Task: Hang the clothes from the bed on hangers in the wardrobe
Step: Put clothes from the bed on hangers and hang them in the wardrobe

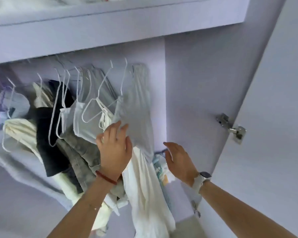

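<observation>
Inside the wardrobe (pixel 193 93) a row of white wire hangers (pixel 93 109) carries several garments. A long white garment (pixel 144 177) hangs furthest right, its pale grey top (pixel 136 117) on a hanger. My left hand (pixel 114 150), with a red bracelet at the wrist, rests with straight fingers against the hanging clothes, just left of that garment. To the garment's right, my right hand (pixel 177 158) is held flat and relaxed, holding nothing, a watch on its wrist. A black garment (pixel 50 143) and a grey one (pixel 79 152) hang further left. The rail is hidden behind the shelf.
A shelf (pixel 110 19) with white bedding runs across the top. The open wardrobe door (pixel 273 134) stands at the right, with a metal hinge (pixel 232 127). Folded items (pixel 160 169) lie low at the back right. One wire hanger among the clothes is bare.
</observation>
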Demonstrator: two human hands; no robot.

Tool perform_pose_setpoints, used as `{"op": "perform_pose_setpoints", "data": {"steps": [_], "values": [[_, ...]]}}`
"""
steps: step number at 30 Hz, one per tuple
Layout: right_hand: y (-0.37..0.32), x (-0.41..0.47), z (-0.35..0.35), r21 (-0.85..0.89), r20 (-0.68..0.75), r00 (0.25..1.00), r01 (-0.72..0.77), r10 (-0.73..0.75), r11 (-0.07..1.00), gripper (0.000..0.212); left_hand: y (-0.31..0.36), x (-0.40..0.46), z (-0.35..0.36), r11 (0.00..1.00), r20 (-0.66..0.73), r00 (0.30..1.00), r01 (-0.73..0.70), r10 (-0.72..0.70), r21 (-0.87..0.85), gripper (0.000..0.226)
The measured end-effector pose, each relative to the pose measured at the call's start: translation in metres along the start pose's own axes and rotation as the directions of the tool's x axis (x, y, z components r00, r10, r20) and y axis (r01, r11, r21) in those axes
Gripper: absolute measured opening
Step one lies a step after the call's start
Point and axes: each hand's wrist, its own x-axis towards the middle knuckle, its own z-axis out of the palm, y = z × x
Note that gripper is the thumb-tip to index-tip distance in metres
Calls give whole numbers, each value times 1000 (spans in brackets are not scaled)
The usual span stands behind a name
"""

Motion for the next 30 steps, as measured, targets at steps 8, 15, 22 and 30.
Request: {"op": "perform_pose_setpoints", "data": {"steps": [8, 15, 22, 30], "values": [[-104, 172, -2, 286, -105, 992, 95, -67, 954, 30, -66, 88, -10, 960, -61, 973, 229, -222, 161, 47], [-125, 206, 7, 47, 19, 995, -98, 97, 994, 28, -86, 83, 0, 993, 74, 991, 109, -112, 46, 53], [-94, 198, -25, 209, -343, 939, 46, 29, 977, 17, -80, 81, 10, 985, 49, 984, 170, -169, -12, 60], [-11, 72, -23, -78, -204, 887, -437, 414, 896, 42, -18, 64, 20, 917, -105, 990, -125, 92, -380, 39]]}}
